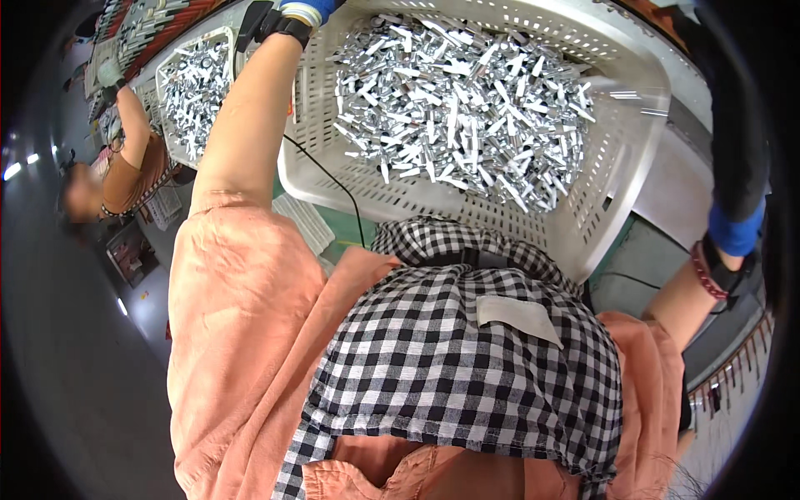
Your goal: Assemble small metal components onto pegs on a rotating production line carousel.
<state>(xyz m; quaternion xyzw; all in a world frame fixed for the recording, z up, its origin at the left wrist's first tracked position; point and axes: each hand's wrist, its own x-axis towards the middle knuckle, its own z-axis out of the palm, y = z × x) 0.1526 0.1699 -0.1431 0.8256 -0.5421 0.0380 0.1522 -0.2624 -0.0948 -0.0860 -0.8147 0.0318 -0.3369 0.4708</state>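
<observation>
**Low, gentle moves suit best**

The left hand (312, 10) is cut off by the view's top edge, the right hand (733, 125) dark at the side — neither grip can be told. Metal parts (467, 108) lie heaped inside the pale basket (621, 154); working close above them should limit scattering.

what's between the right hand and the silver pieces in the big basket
In this view, the basket's right rim stands between the right hand and the silver pieces; blurred streaks show near that rim, too unclear to identify.
</observation>
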